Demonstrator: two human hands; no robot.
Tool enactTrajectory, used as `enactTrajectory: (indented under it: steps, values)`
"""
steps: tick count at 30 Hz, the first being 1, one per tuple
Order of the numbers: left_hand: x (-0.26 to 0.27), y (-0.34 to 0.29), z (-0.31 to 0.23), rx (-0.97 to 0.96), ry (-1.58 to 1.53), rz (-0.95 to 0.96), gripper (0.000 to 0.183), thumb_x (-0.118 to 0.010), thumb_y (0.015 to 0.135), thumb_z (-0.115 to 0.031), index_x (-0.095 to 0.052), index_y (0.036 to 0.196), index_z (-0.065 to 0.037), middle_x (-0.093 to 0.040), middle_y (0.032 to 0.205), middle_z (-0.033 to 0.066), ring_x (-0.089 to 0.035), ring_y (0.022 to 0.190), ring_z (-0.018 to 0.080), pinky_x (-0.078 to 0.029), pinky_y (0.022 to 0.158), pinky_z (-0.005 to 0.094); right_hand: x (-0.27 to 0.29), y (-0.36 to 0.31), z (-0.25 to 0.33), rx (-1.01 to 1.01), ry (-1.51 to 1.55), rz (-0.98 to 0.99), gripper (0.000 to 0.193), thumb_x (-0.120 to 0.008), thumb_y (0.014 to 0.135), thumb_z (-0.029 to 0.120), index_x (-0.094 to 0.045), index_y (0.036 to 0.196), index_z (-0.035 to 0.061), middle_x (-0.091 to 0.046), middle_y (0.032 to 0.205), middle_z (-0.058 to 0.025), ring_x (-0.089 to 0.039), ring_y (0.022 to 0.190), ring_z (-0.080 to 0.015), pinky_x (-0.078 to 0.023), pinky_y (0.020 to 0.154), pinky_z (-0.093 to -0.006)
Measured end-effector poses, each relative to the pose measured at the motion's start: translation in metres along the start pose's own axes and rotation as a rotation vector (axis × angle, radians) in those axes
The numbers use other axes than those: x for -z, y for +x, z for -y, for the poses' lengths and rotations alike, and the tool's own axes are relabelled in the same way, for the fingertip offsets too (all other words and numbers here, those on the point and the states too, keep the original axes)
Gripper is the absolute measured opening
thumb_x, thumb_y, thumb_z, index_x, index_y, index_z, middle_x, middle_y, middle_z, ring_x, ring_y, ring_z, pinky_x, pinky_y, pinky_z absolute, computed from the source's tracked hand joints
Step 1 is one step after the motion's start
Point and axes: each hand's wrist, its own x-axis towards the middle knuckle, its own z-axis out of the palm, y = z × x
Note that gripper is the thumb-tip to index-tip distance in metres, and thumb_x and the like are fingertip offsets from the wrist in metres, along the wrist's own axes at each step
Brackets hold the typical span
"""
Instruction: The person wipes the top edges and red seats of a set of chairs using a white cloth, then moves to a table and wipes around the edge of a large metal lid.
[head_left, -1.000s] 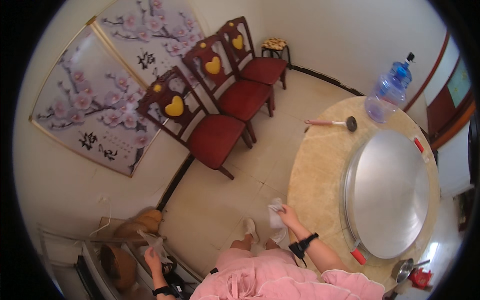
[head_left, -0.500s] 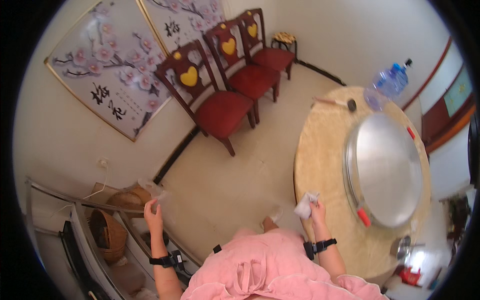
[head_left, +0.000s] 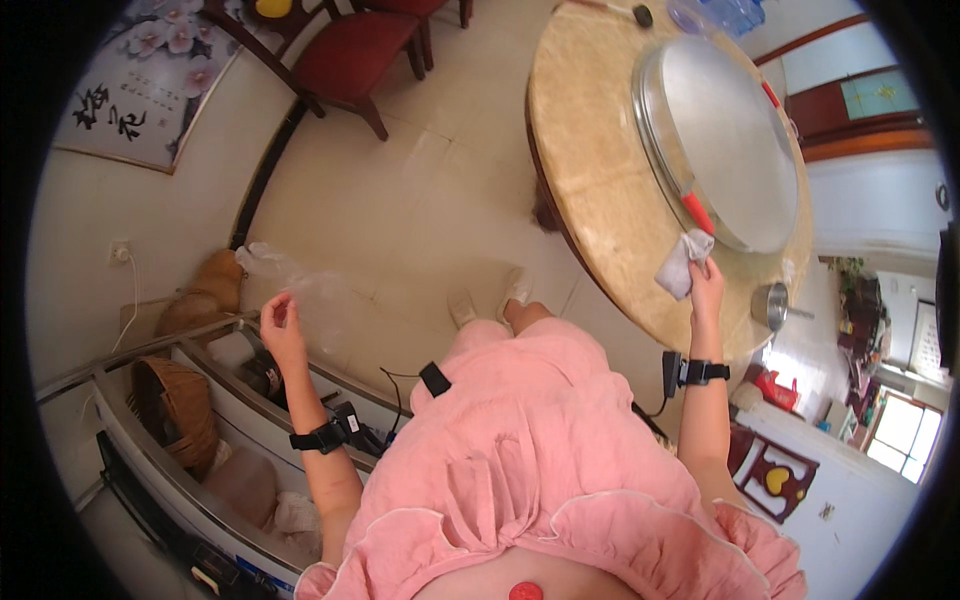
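At the left, my left hand (head_left: 285,330) has its fingers pinched together on a thin clear plastic bag (head_left: 300,285), which spreads out above the floor and is hard to see. My right hand (head_left: 706,285) grips a folded grey-white cloth (head_left: 686,264) over the near edge of the round table (head_left: 585,150). Close beyond the cloth is a red handle grip (head_left: 698,212) on the big round metal pan (head_left: 738,150) lying on the table.
A metal-framed cabinet (head_left: 240,325) with a woven basket (head_left: 180,410) stands at my left. Red chairs (head_left: 355,60) line the far-left wall. A small metal pot (head_left: 770,305) sits at the table's right edge, and a blue water bottle (head_left: 715,15) beyond the pan.
The view has tilted down and turned right. My right hand and the cloth are now nearer the pan's red handle grip. My left hand still pinches the plastic bag.
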Motion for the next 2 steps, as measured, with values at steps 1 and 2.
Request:
enactTrajectory:
  steps: [1,2]
  values:
    - [0.0031,-0.0068,0.0049,0.039,-0.019,0.015,0.015,-0.056,0.084,-0.005,-0.058,0.098,0.0,-0.059,0.092,0.0039,-0.055,0.086,0.0125,-0.043,0.078,0.0244,0.006,-0.0049,-0.0025,-0.024,0.009,-0.017,0.032,-0.055,0.084,0.005,-0.054,0.115,0.0001,-0.062,0.097,-0.0042,-0.056,0.085,-0.0094,-0.043,0.074,-0.0213]
    - [0.0014,-0.0118,0.0109,0.051,-0.08,0.019,0.015,-0.055,0.084,-0.006,-0.058,0.099,-0.001,-0.059,0.093,0.0039,-0.055,0.086,0.0125,-0.044,0.078,0.0252,0.0091,-0.0057,-0.0047,-0.04,0.02,-0.031,0.035,-0.055,0.084,0.006,-0.053,0.118,0.0006,-0.062,0.098,-0.0039,-0.056,0.085,-0.0083,-0.042,0.074,-0.0197]
